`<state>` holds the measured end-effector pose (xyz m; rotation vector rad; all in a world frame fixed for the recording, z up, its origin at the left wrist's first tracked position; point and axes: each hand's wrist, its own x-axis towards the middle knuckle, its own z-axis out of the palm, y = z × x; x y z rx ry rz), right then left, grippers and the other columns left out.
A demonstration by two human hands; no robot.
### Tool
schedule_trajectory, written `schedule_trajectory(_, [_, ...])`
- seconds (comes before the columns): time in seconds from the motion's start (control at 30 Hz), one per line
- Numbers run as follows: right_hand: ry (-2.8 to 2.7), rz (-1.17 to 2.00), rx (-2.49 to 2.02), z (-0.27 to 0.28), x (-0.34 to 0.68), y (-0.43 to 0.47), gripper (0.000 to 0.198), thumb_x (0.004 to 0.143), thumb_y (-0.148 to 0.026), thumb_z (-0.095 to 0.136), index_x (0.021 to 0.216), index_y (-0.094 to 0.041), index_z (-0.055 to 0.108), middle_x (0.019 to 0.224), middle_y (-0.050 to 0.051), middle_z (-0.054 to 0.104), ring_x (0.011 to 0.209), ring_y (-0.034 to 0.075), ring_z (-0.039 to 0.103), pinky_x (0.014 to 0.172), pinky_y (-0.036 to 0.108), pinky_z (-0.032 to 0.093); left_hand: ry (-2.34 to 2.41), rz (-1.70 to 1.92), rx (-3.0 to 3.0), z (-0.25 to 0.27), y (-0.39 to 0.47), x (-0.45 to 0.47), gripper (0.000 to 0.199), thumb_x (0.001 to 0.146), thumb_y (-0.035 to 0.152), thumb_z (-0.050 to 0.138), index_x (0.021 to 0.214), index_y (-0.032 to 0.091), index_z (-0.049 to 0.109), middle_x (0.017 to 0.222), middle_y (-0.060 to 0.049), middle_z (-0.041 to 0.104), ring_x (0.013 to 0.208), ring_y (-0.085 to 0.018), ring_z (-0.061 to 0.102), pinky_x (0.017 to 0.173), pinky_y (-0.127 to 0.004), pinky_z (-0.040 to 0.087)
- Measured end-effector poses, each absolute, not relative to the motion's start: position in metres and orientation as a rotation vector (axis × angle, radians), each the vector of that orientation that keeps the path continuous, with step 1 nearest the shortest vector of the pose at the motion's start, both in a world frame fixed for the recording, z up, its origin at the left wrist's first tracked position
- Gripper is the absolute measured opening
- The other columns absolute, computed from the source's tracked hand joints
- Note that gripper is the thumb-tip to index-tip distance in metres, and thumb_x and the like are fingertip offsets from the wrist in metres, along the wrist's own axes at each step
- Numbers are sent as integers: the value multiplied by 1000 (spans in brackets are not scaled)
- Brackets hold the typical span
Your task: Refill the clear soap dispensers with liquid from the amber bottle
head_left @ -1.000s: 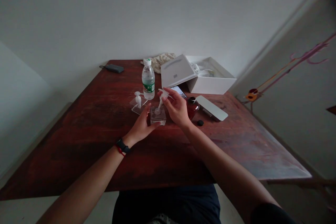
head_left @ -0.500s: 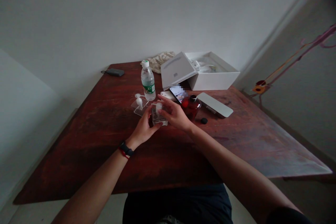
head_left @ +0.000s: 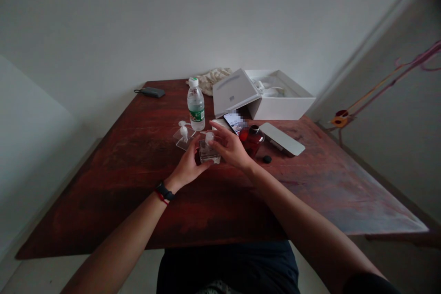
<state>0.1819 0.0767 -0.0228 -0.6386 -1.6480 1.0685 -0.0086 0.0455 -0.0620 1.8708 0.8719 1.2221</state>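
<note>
A small clear, square-sided container [head_left: 208, 155] stands upright on the wooden table between my hands. My left hand [head_left: 189, 166] is closed around its left side, with the thumb along the near lower edge. On top of the container is a white cap-like piece [head_left: 209, 138]. My right hand [head_left: 233, 149] grips that piece from the right with thumb and fingers, partly covering it. Just left of my hands, a white pump head [head_left: 183, 133] rests on a clear flat plate [head_left: 180, 143]. To the right stands a dark red bottle [head_left: 253, 141].
Behind my hands is a water bottle [head_left: 196, 108] with a green label. A phone [head_left: 233, 120], a silver flat device [head_left: 282, 138] and a small black cap [head_left: 267, 159] lie to the right. Farther back are an open white box [head_left: 284, 108], a cloth [head_left: 210, 81] and a grey device [head_left: 153, 92].
The view has shifted slightly. Both hands stay at the container; my right fingers have lifted a little around the white piece.
</note>
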Motion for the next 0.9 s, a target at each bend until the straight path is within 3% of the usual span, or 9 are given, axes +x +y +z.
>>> schedule_trajectory(0.2, [-1623, 1067, -645, -25, 182, 77, 65, 94, -34, 73, 155, -22, 54, 128, 12, 76, 116, 25, 74, 104, 45, 61, 849, 1260, 1926, -54, 44, -7, 92, 88, 29, 83, 161, 29, 27, 165, -17, 44, 150, -34, 51, 124, -56, 45])
schedule_trajectory(0.57, [-1581, 1096, -634, -21, 182, 76, 64, 92, -34, 76, 152, -21, 57, 130, 12, 77, 122, 27, 73, 109, 48, 58, 954, 1288, 1939, -51, 43, -9, 88, 90, 29, 82, 159, 28, 29, 158, -17, 51, 145, -33, 55, 119, -54, 50])
schedule_trajectory(0.9, [-1532, 1070, -644, -2, 186, 82, 67, 91, -47, 78, 152, -27, 58, 129, 10, 76, 117, 26, 74, 105, 49, 61, 948, 1319, 1895, -58, 47, -11, 87, 88, 35, 85, 158, 30, 34, 150, -15, 57, 142, -32, 57, 121, -56, 46])
